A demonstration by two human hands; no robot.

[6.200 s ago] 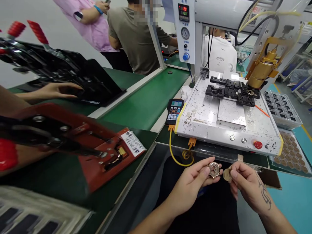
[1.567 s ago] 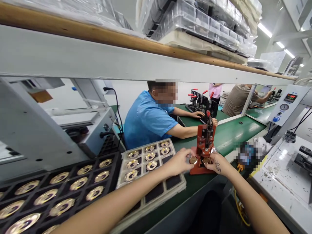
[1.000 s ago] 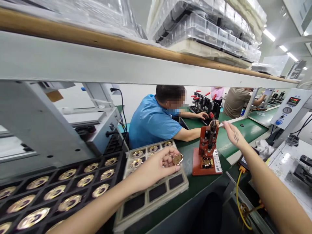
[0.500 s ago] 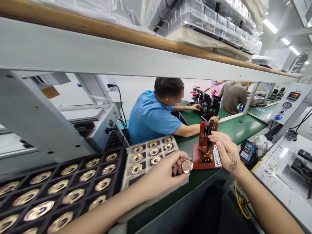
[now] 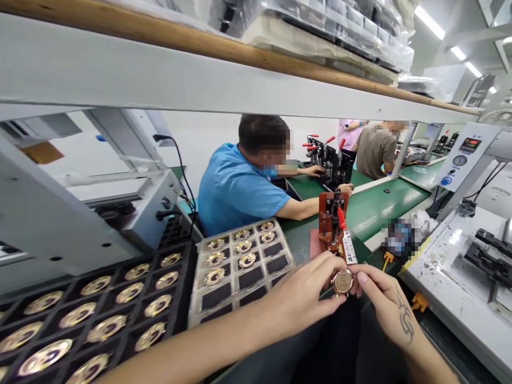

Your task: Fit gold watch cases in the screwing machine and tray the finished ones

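A round rose-gold watch case [image 5: 343, 281] shows its engraved back, held between both hands in front of the press. My left hand [image 5: 310, 293] grips it from the left with thumb and fingers. From the right, the thumb and fingertips of my right hand [image 5: 378, 293] pinch its edge. Just beyond them stands a red-brown hand press [image 5: 328, 221] with a red lever and a white label. A pale tray [image 5: 236, 226] with gold watch parts in some compartments lies left of the press. A black tray [image 5: 182, 304] of similar gold parts is at the lower left.
A person in blue [image 5: 244, 181] works across the green bench [image 5: 384, 210], an arm reaching behind the press. A grey machine [image 5: 468, 154] and a white worktop [image 5: 452, 282] are at the right. A shelf beam [image 5: 200, 80] crosses overhead.
My right hand has left the press lever and come down to the watch case. My left hand has carried the case rightward. The red lever handle is now visible. The view has shifted slightly.
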